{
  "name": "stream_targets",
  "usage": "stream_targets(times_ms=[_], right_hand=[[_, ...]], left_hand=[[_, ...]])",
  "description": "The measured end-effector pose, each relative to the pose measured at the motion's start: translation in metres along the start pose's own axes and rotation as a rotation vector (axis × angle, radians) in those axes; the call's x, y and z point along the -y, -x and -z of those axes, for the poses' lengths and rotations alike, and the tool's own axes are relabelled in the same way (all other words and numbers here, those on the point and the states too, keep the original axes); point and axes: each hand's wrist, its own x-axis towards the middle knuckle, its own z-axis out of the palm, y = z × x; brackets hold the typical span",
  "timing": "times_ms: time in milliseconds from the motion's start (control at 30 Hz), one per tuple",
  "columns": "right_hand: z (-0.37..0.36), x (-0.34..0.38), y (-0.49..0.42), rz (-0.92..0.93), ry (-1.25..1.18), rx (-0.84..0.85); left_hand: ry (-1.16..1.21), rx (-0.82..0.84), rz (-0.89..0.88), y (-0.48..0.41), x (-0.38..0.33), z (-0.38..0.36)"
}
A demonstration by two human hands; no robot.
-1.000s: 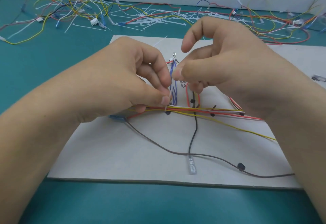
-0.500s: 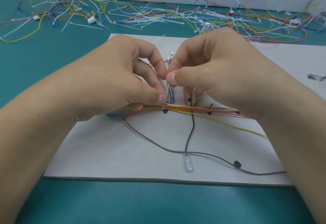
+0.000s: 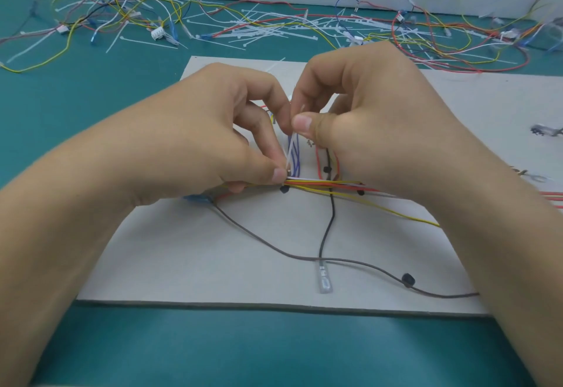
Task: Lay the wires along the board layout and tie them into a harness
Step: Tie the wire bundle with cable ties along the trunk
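Note:
A grey layout board (image 3: 189,264) lies on the teal table. Across its middle runs a bundle of yellow, red, orange and white wires (image 3: 329,186). A white cable tie (image 3: 290,153) rises from the bundle's left part. My left hand (image 3: 213,145) pinches the bundle at the tie's foot with thumb and fingers. My right hand (image 3: 365,118) pinches the tie's upper end between thumb and forefinger. Blue wires (image 3: 296,161) run up behind the tie. A black wire (image 3: 327,228) and a brown wire (image 3: 268,243) trail over the board's front; the black one ends in a clear-sleeved terminal (image 3: 324,278).
Black pegs (image 3: 407,279) stick up from the board. Loose coloured wires (image 3: 100,11) and a heap of white cable ties (image 3: 268,28) cover the table's far side below a pale wall. Small metal terminals (image 3: 545,130) lie at the board's right.
My right hand has closed from an open arch onto the tie's upper end, next to my left fingers. The left hand has kept its pinch on the bundle.

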Motion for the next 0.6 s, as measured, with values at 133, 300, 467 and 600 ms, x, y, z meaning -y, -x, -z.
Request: stream_targets(times_ms=[133,300,467,600], right_hand=[[-0.003,-0.001,-0.001,0.010,0.030,-0.051],[-0.007,-0.001,0.000,0.039,0.050,-0.117],[-0.004,0.002,-0.001,0.052,0.075,-0.072],[0.004,0.001,-0.003,-0.019,-0.034,0.026]], left_hand=[[-0.085,0.007,-0.020,0.000,0.000,-0.001],[-0.106,-0.003,-0.025,0.000,-0.002,-0.002],[-0.062,-0.002,-0.034,0.001,-0.002,-0.004],[-0.074,-0.015,-0.031,0.001,-0.002,-0.005]])
